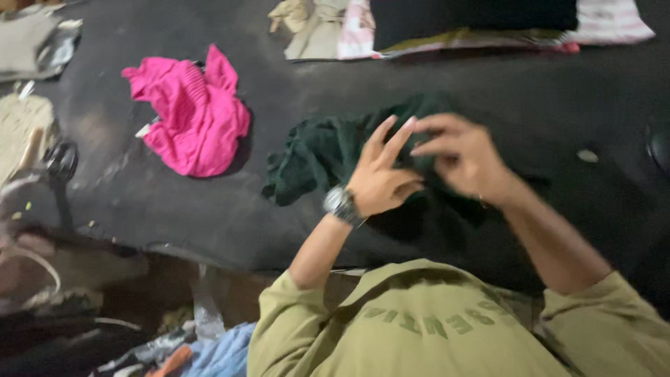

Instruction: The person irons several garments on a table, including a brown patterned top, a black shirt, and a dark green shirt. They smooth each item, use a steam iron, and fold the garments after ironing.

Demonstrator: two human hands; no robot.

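At frame centre, the left hand (377,178), fingers spread, and the right hand (464,157), fingers pinching, work a dark green garment (314,157) on the black tabletop (544,105); a pink garment (192,115) lies left.

A sweater (192,115) lies on the bench (279,63), left of a garment (314,157) under both hands (419,164); folded clothes (460,24), seemingly stacked, sit behind.

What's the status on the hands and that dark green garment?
Left hand and right hand both on dark green garment, fingers partly spread. Pink garment lies apart.
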